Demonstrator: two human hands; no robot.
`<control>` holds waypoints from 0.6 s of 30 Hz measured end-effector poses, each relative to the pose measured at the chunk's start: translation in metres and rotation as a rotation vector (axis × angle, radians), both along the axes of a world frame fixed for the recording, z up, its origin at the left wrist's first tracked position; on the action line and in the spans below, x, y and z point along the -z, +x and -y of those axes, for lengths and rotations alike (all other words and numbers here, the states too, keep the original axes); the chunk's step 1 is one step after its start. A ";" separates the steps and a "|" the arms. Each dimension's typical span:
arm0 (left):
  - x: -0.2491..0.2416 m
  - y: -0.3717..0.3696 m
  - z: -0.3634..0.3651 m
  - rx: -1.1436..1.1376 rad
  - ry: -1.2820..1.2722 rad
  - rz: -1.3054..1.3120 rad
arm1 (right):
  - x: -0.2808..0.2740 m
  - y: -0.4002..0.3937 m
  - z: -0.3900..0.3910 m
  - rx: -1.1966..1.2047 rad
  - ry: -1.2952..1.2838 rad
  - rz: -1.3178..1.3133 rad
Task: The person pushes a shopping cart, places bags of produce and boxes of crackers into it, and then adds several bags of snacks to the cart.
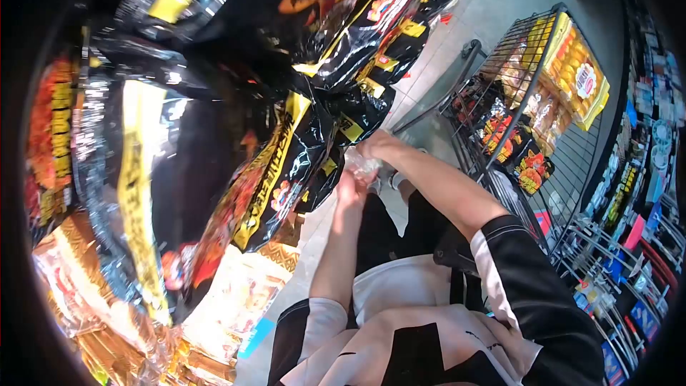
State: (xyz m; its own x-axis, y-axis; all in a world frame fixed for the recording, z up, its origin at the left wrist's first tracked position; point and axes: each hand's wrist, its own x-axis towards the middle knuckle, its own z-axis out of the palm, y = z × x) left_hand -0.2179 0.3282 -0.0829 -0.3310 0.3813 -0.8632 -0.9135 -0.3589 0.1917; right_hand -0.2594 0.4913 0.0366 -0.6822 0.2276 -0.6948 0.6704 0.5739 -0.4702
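The crumpled clear plastic (pixel 364 169) was gripped in the left hand (pixel 348 189), the fingers partly curled about it; the right hand (pixel 372 146) was held just above, against the plastic or very near it — how far its fingers were closed could not be told, since they were blurred and partly cut off by packaging. The plastic was positioned between the two hands, in front of the body and beside the lower edge of the glossy black snack packets (pixel 286 164). These were marked with yellow printed strips, and much of the left side was filled by them. Below them, shiny gold packets (pixel 107 343) were stacked. Beneath the hands, black shorts (pixel 386 229) and a black-and-white shirt (pixel 429 307) were seen, with pale floor tiles (pixel 436 57) beyond. To the right, a wire shopping cart (pixel 557 179) was parked, loaded with a yellow food package (pixel 575 71) and black packets with red-orange pictures (pixel 534 170) — and past it, a display rack (pixel 636 243) was lined with small hanging goods.
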 end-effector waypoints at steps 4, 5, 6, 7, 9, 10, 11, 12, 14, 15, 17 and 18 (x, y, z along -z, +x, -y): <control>-0.083 0.034 -0.026 -0.182 0.151 0.169 | 0.057 0.022 -0.021 -0.470 0.260 0.021; -0.092 0.041 -0.036 -0.259 0.059 0.263 | 0.053 0.027 -0.024 -0.483 0.303 0.044; -0.091 0.048 -0.044 -0.295 0.074 0.276 | 0.041 0.031 -0.024 -0.495 0.346 0.069; -0.090 0.052 -0.050 -0.294 0.107 0.285 | 0.028 0.035 -0.022 -0.505 0.388 0.096; -0.090 0.058 -0.059 -0.252 0.187 0.302 | -0.029 0.020 -0.004 -0.662 0.677 0.277; -0.098 0.058 -0.063 -0.209 0.231 0.308 | -0.036 0.010 -0.009 -0.655 0.685 0.396; -0.105 0.057 -0.068 -0.183 0.283 0.275 | -0.043 0.005 -0.012 -0.583 0.698 0.458; -0.118 0.053 -0.074 -0.158 0.333 0.242 | -0.054 0.000 -0.014 -0.511 0.714 0.517; -0.155 0.043 -0.088 -0.095 0.386 0.181 | -0.104 -0.007 -0.015 -0.244 0.759 0.515; -0.182 0.039 -0.092 -0.056 0.384 0.152 | -0.122 -0.008 -0.018 -0.259 0.744 0.523; -0.195 0.033 -0.100 -0.007 0.429 0.133 | -0.151 -0.010 -0.031 -0.288 0.719 0.536; -0.178 0.030 -0.103 0.004 0.475 0.145 | -0.158 -0.010 -0.033 -0.325 0.769 0.560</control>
State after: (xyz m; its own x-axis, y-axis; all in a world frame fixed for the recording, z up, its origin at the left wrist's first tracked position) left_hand -0.1874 0.4315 0.0953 -0.2183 0.7447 -0.6307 -0.9203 -0.3722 -0.1209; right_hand -0.2695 0.5246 0.1945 -0.4106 0.6102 -0.6776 0.4381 0.7837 0.4402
